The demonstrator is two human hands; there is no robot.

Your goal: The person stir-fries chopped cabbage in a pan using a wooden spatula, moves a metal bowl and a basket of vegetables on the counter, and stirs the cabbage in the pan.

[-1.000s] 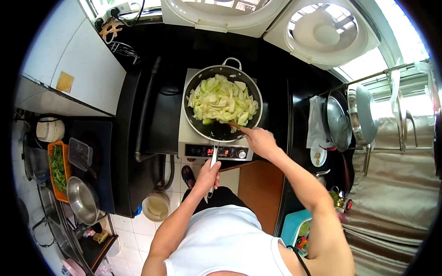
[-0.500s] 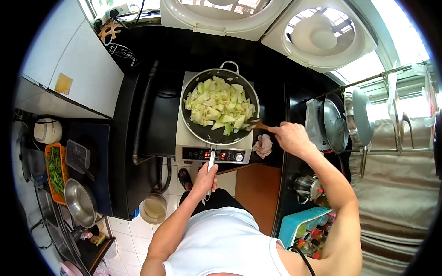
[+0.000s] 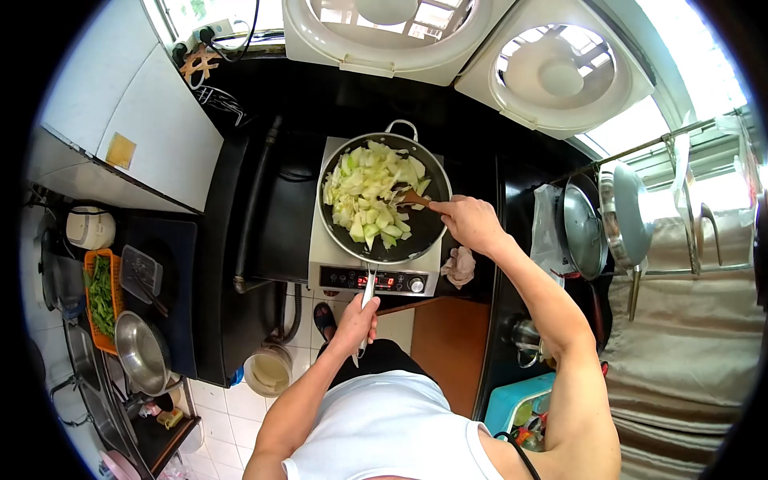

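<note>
A dark frying pan [image 3: 428, 228] with a metal rim sits on a silver induction cooker [image 3: 318, 254] with a lit red display. Pale green chopped vegetable pieces [image 3: 364, 192] are heaped in its left and middle part. My left hand [image 3: 357, 324] is wrapped round the pan's long metal handle, close to my body. In my right hand [image 3: 472, 220], at the pan's right rim, is a wooden spatula [image 3: 416, 199]. Its tip reaches in among the pieces, and part of the blade is hidden by them.
A crumpled cloth [image 3: 458, 266] lies right of the cooker. Lids and pans [image 3: 582, 228] hang on a rail at the right, above a turquoise crate [image 3: 500, 404] of bottles. On the left are an orange basket [image 3: 102, 296] of greens and a steel bowl [image 3: 142, 352].
My right hand has moved left with the spatula, from the pan's right edge into the vegetables. The pieces have shifted leftward, baring the pan's right side. My left hand keeps its grip.
</note>
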